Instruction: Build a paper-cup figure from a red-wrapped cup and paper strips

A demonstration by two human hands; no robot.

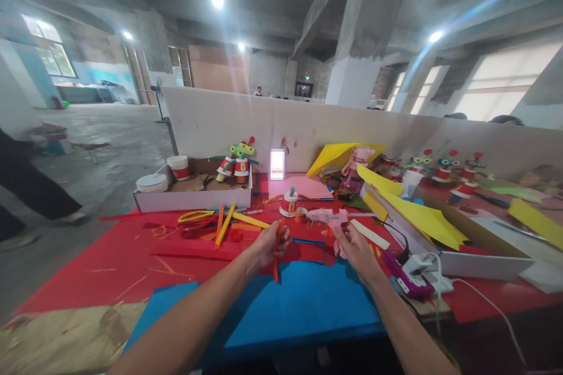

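Note:
My left hand [271,243] is closed around an orange-red paper strip [276,271], which sticks out below the fist. In my right hand [355,246] is a pink hot glue gun [329,218], gripped by its handle with the nozzle toward the left. A clear glue stick [365,214] pokes out of its back end. Just beyond the nozzle sit a small brown paper cup [301,214] and a red-and-white paper-cup figure [289,204] with coiled paper arms. Both hands are above a blue sheet [281,304].
Left are yellow scissors [196,217], yellow strips [225,226] and a white box [193,199] with finished cup figures [243,165]. Right are a box [484,262] with yellow paper, and a purple power strip [407,278] with trailing cables. A white partition [220,117] stands behind. Someone's leg [39,181] is at far left.

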